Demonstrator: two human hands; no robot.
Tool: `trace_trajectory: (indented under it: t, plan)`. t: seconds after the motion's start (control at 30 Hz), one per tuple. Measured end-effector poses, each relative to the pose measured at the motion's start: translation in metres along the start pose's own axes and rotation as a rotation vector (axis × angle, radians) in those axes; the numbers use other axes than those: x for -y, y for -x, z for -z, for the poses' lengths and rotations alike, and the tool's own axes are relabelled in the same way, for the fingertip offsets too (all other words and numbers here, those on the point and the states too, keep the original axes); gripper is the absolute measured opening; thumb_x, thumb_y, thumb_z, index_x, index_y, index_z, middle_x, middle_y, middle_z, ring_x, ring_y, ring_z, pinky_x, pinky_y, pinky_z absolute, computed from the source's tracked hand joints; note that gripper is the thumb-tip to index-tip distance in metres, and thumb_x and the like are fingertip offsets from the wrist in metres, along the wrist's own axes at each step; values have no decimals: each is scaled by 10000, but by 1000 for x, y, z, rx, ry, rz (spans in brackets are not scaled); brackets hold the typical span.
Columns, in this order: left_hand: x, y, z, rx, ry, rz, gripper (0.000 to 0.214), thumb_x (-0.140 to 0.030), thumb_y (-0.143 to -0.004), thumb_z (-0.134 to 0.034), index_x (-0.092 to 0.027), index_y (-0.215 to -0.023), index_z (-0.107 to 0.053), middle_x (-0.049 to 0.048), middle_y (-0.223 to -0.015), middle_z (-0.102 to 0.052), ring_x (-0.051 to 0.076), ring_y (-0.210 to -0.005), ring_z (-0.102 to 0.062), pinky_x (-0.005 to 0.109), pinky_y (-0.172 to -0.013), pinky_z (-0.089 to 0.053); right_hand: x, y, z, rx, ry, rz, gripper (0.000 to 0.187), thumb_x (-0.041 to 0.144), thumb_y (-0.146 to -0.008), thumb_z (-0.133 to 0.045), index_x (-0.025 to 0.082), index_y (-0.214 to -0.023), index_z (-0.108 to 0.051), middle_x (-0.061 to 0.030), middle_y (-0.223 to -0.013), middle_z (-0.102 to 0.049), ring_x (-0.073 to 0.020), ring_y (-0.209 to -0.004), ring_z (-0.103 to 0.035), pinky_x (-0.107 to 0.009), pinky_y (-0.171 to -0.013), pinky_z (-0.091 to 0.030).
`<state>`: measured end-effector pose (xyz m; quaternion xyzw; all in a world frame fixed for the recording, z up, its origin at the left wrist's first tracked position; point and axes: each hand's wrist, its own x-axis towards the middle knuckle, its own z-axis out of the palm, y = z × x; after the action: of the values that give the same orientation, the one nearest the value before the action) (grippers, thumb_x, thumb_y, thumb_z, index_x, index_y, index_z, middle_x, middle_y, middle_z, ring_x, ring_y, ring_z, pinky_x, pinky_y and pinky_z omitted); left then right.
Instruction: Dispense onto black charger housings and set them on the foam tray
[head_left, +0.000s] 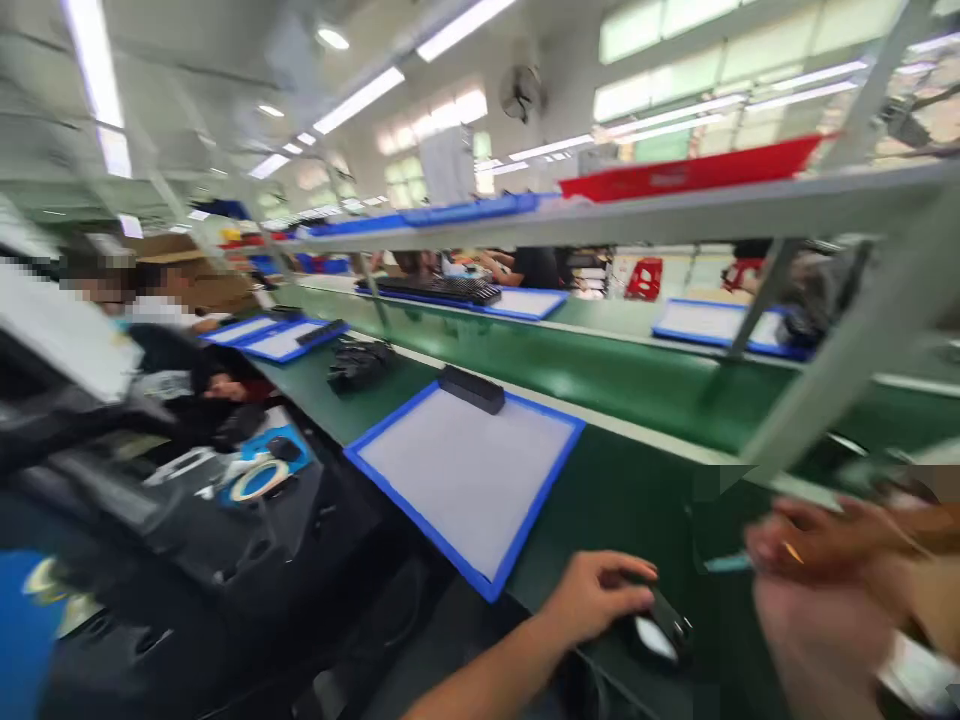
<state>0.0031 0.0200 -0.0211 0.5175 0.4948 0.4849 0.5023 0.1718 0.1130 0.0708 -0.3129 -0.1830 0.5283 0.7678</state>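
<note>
1. Right of the flat white board with a blue rim [480, 490], on the dark green bench top [626, 480], I see the small black object with a glossy white oval [655, 640].
2. Left hand [596, 597]: right of the board's near corner, just beside that object. Fingers loosely curled, gap between index and thumb; contact unclear.
3. Right hand, apparently [802, 542]: farther right of the board, smeared. A slim pale-blue item [727, 563] sits at its fingertips; can't tell whether they're pinching it.
4. Long black rectangular block [471, 389]: on the board's far edge. Crumpled black bundle [358, 363]: beyond the board, to its left.
5. Risks, my read: the small object lies near the bench's front edge, so a careless thumb nudge might tip it off. Dragging the board could shift the block, which seems merely laid there.
</note>
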Motion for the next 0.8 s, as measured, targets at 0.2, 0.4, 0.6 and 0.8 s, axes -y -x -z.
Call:
trace_trajectory:
  t: [0.2,0.4,0.6,0.8]
  plan:
    - [-14,22,6,102,-466,-280,513,-409,-790,-693,-226,-1256,-583,72,-1251,-636,263,-1154,-584,437,-1022,-461,3,35,-14,336,138,144,450,643,-749,-540,297,-1036,-545,22,-808,-611,-80,-419,-457,-240,-402,-341]
    - [-6,22,2,66,-748,-284,386,-326,-783,-706,-222,-1138,-596,55,-1075,-683,238,-994,-636,401,-872,-518,5,55,-9,428,100,117,418,598,-830,-475,292,-1114,-511,14,-854,-600,-73,-426,-459,-236,-390,-343]
    - [-13,20,0,-95,-768,-158,323,-374,-811,-660,-232,-1096,-605,4,-885,-723,166,-733,-674,271,-662,-519,7,64,-9,455,77,77,436,611,-822,-488,299,-1127,-493,16,-860,-605,-71,-423,-458,-239,-391,-365]
    - [-30,20,1,-150,-737,-234,286,-373,-793,-659,-217,-1027,-608,-15,-821,-699,105,-576,-599,206,-555,-478,2,64,-11,467,61,84,443,612,-821,-496,284,-1119,-496,11,-865,-609,-69,-417,-471,-233,-376,-367]
